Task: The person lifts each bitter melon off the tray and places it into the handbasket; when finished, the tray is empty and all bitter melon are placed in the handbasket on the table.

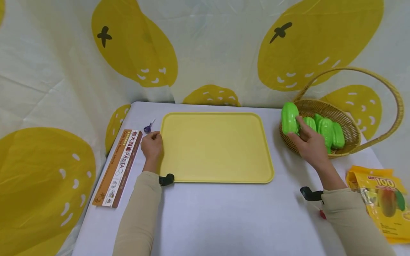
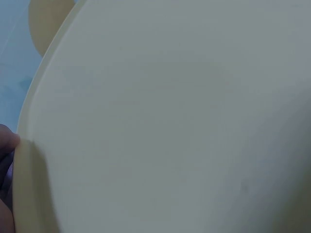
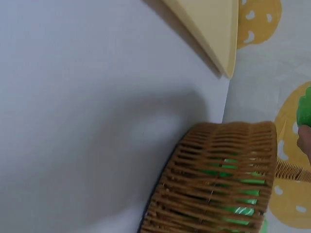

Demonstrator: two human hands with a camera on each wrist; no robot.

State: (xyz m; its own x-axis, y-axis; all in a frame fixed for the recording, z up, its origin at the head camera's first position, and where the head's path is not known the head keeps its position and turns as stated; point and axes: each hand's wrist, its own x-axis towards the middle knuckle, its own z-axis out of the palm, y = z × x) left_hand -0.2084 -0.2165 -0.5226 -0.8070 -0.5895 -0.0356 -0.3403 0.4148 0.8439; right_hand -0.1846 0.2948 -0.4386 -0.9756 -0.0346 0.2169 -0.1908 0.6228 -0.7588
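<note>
My right hand [image 1: 309, 142] pinches a glossy green oblong item [image 1: 289, 118] over the left rim of the wicker basket [image 1: 355, 144]. Several similar green items [image 1: 326, 131] lie inside the basket. In the right wrist view, only part of the held green item [image 3: 304, 108] appears at the right edge, beside a fingertip. At the left rim of the yellow tray [image 1: 214, 147], my left hand [image 1: 152, 145] has its fingers curled and grips the edge. The left wrist view shows a fingertip on the tray's rim [image 2: 30, 111]; most of that hand is out of frame.
Left of the tray lie a long pasta box [image 1: 116, 169] and a purple-wrapped lollipop [image 1: 147, 128]. A yellow mango-print bag [image 1: 382, 201] lies at the right, near a small red item [image 1: 322, 214] partly hidden by the right sleeve. The basket's tall handle [image 1: 395, 96] arches upward.
</note>
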